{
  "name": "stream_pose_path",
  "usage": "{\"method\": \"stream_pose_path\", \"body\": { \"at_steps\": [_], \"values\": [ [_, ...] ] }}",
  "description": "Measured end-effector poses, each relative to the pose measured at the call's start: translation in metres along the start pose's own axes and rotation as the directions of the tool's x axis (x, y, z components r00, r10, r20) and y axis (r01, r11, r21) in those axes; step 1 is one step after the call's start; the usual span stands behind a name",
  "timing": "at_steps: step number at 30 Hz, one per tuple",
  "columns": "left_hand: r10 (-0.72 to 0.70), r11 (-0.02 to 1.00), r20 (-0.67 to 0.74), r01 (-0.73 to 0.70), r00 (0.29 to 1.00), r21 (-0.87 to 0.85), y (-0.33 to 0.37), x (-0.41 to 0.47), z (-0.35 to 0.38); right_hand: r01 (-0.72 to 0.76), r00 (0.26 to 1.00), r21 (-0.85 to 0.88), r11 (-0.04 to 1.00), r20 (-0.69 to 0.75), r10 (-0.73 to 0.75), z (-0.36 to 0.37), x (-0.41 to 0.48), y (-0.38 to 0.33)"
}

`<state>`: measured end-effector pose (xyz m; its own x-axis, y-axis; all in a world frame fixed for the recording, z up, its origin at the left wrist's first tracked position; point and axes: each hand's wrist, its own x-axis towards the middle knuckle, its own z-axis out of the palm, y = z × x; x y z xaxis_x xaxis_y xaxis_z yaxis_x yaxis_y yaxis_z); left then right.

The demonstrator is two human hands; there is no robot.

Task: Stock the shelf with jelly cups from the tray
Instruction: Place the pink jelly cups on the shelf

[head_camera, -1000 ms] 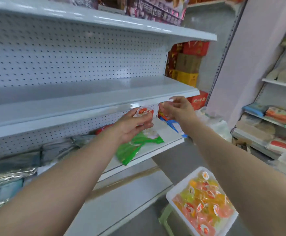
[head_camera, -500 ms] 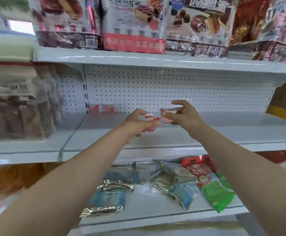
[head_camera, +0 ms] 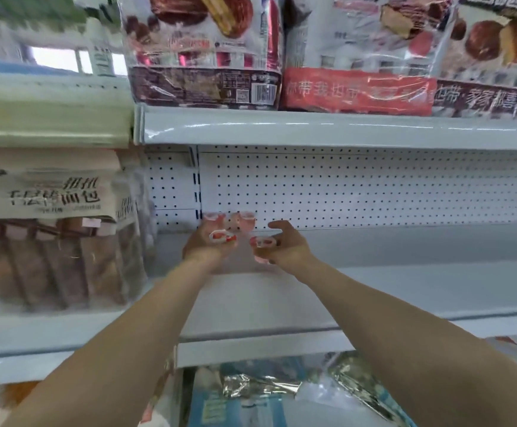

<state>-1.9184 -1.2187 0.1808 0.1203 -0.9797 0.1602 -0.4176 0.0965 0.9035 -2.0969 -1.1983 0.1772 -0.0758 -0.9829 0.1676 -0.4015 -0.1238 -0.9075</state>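
Both my arms reach deep into the white shelf [head_camera: 374,291]. My left hand [head_camera: 203,246] grips a pink jelly cup [head_camera: 222,236] with a red and white lid. My right hand [head_camera: 285,246] pinches a second jelly cup [head_camera: 262,242] of the same kind, just to the right. Two pink jelly cups [head_camera: 246,220] stand at the back of the shelf against the pegboard, right behind my hands; my left hand partly hides the left one [head_camera: 210,217]. The tray is out of view.
Bread packs [head_camera: 51,241] fill the shelf bay to the left. Large snack bags [head_camera: 359,53] sit on the shelf above. Foil and blue packets [head_camera: 260,389] lie on the shelf below. The shelf stretches bare to the right of my hands.
My view swung from the tray and lower shelves up to this shelf. Both hands carried their cups inward to the back left, close to the two standing cups.
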Motion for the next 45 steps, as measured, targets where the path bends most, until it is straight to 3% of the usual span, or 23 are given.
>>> {"method": "stream_pose_path", "body": {
  "at_steps": [3,11,19,24,28,31,40,45],
  "values": [
    [-0.019,1.000,0.004,0.019,1.000,-0.005,-0.012,0.023,-0.002,-0.009,0.999,-0.098,0.995,-0.039,0.005,0.012,0.022,-0.002],
    [-0.097,0.955,0.049,0.107,0.994,-0.277,-0.029,0.060,0.003,-0.008,0.988,-0.156,0.988,-0.152,-0.016,0.039,0.060,0.005],
    [-0.075,0.962,0.078,0.093,0.994,-0.256,-0.038,0.069,0.003,-0.008,0.991,-0.223,0.975,-0.132,-0.022,0.048,0.067,0.000],
    [-0.057,0.994,0.060,0.062,0.997,-0.093,-0.029,0.056,-0.004,-0.022,0.992,-0.352,0.936,-0.120,-0.022,0.036,0.053,-0.009],
    [-0.040,0.990,-0.068,0.049,0.997,0.132,-0.002,0.033,-0.011,-0.015,0.992,-0.565,0.825,-0.114,-0.060,0.000,0.028,-0.025],
    [0.034,0.972,-0.059,-0.019,0.998,0.234,0.029,0.013,-0.006,-0.012,0.987,-0.651,0.759,-0.129,-0.095,-0.039,0.001,-0.032],
    [0.237,0.957,0.108,-0.251,0.966,0.146,0.139,-0.103,0.082,-0.089,0.937,-0.710,0.698,-0.298,-0.184,-0.201,-0.122,-0.030],
    [0.294,0.949,0.188,-0.309,0.937,0.057,0.192,-0.189,0.159,-0.183,0.893,-0.696,0.694,-0.413,-0.179,-0.301,-0.210,-0.006]
  ]
}}
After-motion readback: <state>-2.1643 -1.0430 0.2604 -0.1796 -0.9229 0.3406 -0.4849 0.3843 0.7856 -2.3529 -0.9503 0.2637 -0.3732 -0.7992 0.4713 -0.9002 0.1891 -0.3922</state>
